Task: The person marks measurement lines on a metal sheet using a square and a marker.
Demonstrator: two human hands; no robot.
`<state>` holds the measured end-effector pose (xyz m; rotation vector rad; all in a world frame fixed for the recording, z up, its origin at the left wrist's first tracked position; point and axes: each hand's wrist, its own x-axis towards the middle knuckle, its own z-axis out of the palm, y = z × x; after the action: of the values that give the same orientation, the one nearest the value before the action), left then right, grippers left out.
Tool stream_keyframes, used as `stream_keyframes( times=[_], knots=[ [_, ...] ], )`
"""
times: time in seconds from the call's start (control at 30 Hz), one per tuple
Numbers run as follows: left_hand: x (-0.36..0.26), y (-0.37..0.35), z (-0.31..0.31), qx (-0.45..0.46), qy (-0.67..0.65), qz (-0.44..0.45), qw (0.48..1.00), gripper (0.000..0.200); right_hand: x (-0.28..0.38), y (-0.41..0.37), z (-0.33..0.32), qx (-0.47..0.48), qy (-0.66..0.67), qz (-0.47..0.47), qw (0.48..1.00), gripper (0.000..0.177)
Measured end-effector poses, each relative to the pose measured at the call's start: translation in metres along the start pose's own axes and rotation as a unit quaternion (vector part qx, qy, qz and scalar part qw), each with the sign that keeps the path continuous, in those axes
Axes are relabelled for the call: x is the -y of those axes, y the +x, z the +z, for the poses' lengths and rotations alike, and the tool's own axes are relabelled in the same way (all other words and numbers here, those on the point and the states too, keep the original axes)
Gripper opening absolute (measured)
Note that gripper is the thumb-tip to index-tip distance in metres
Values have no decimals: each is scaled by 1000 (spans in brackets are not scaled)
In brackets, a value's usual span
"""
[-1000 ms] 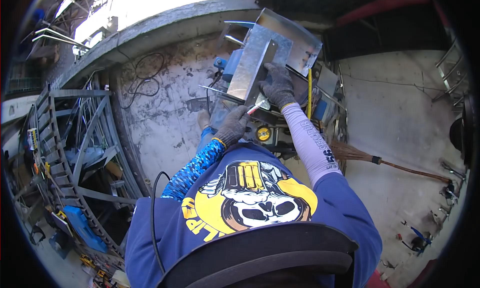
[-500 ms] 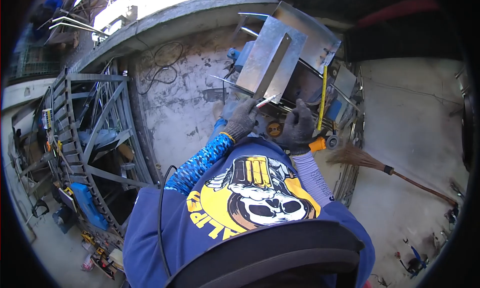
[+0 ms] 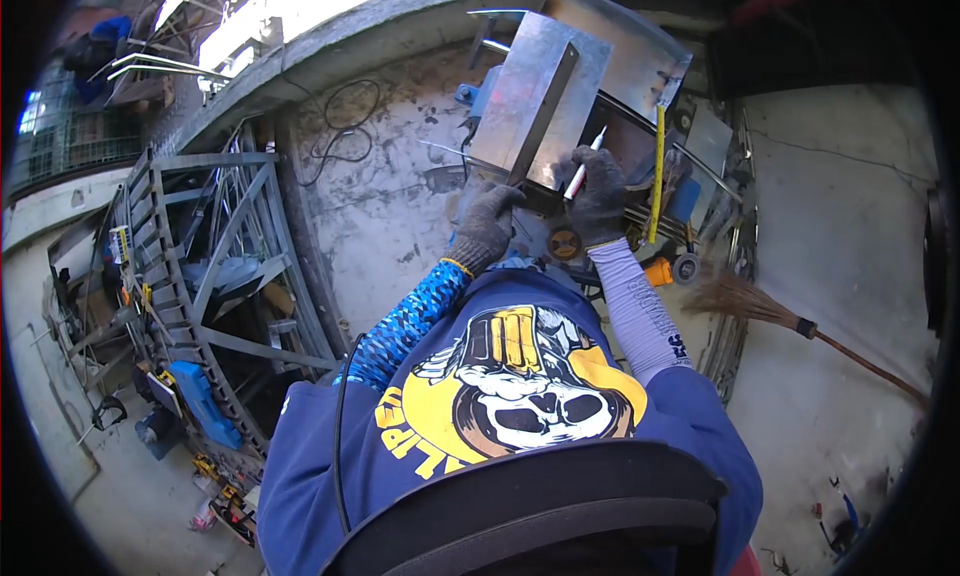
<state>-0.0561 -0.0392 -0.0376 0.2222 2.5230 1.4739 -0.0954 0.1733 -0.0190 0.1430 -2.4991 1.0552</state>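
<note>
In the head view, my gloved right hand [image 3: 600, 194] is closed around a white marker pen [image 3: 585, 164], its tip pointing up and away from me. My gloved left hand [image 3: 485, 223] is at the near edge of a shiny metal sheet [image 3: 545, 86], fingers curled by the lower end of a dark metal bar [image 3: 546, 111]. Whether those fingers grip the bar or the sheet edge is hidden. The bar runs lengthwise along the sheet. Behind it is a second, larger metal sheet [image 3: 625, 46]. A yellow measuring tape [image 3: 657, 176] lies extended to the right of my right hand.
An angle grinder [image 3: 672, 269] with an orange body lies right of my knees. Farther right is a broom [image 3: 765, 314]. A metal rack [image 3: 240, 251] with scrap stands at left, near a blue case [image 3: 205, 404]. A black cable [image 3: 345, 131] coils on the floor.
The marker pen has passed from my left hand to my right, which has moved up and forward over the metal. My left hand stays by the bar's end. The view has shifted slightly.
</note>
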Motion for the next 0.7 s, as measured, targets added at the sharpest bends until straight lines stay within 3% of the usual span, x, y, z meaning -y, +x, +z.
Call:
stream_keyframes(
  times=[0.17,0.23,0.3,0.37,0.53,0.57,0.63,0.67,0.7],
  knots=[
    [-10,4,-21,-61,11,-7,998,12,5,5,-21,12,82,46,996,25],
    [-12,12,-38,-110,15,-5,994,11,10,6,-22,48,68,-1,997,32],
    [-29,21,-72,-55,47,-5,997,10,24,10,-27,70,81,22,994,40],
    [-62,32,-103,-18,62,43,997,9,40,29,-37,17,36,-125,991,45],
    [-124,59,-151,70,97,66,991,14,63,76,-54,37,7,-176,984,49],
    [-136,62,-154,95,86,57,990,16,58,78,-53,34,11,-174,984,49],
    [-151,67,-161,116,80,48,989,17,45,79,-46,139,81,-119,980,44],
    [-156,71,-164,125,46,53,990,16,40,77,-38,112,174,-96,974,37],
    [-158,75,-166,134,12,58,989,15,41,74,-36,109,178,-98,973,37]
  ],
)
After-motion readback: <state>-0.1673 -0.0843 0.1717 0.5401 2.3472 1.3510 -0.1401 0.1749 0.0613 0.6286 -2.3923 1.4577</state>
